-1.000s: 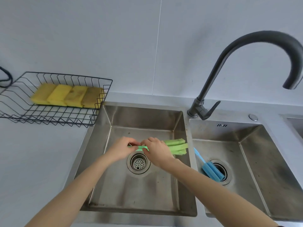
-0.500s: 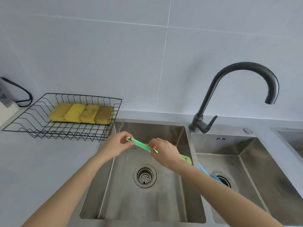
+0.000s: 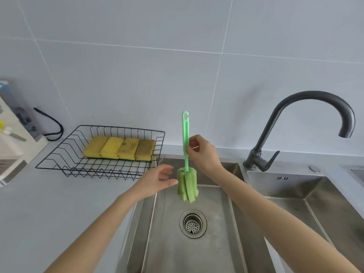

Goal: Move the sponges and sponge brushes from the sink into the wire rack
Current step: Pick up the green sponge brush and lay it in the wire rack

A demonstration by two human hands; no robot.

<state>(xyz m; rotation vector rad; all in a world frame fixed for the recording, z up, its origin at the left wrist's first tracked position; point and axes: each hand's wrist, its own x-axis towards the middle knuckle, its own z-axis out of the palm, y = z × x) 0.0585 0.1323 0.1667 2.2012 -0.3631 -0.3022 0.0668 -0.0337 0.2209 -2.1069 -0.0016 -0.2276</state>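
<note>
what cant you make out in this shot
- Right basin, head view: its floor and drain are hidden by the right forearm and cut by the frame edge, so anything left in it can't be seen.
- Items at far left: blurred, cut off.
- Left hand touching the green sponge brush: unclear.

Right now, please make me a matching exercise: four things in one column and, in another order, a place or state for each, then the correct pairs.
Things:
1. green sponge brush
2. yellow sponges
3. left hand
4. faucet

States:
A. lying in a row in the wire rack
B. open, beside the foam head
C. held upright over the sink by the right hand
D. standing between two basins

Pairs: 1-C, 2-A, 3-B, 4-D
</note>
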